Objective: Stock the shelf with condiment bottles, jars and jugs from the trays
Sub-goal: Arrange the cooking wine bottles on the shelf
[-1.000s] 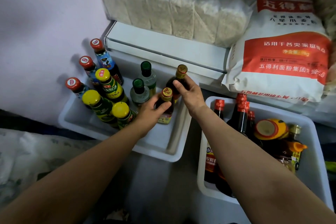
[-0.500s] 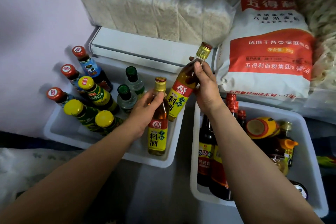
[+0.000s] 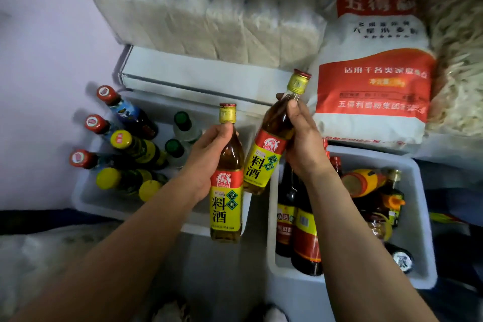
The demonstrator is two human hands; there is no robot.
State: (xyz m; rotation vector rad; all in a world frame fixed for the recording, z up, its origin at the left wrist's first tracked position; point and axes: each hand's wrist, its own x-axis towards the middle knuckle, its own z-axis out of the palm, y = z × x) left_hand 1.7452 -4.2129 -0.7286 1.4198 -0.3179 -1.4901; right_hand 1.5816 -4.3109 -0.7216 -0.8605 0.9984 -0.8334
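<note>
A big white-and-red flour sack point(image 3: 371, 70) leans on the shelf point(image 3: 198, 78) at the back right, beside pale wrapped bricks of noodles point(image 3: 209, 26). Below it sit two white trays. The right tray point(image 3: 418, 217) holds dark sauce bottles point(image 3: 304, 238) and a tipped orange-capped jar point(image 3: 360, 181). The left tray point(image 3: 86, 196) carries red-capped point(image 3: 107, 94), yellow-capped point(image 3: 120, 138) and green-capped bottles point(image 3: 181, 121) crowded toward its far-left corner. Above the gap between the trays, the person has lifted two amber cooking-wine bottles with yellow labels. The left hand point(image 3: 209, 157) has its grip wrapped around the neck and shoulder of the upright bottle point(image 3: 226, 198). The right hand point(image 3: 300, 141) has its grip curled round the neck of the tilted bottle point(image 3: 264, 165), whose cap points toward the sack. The two bottles nearly touch at their labels.
</note>
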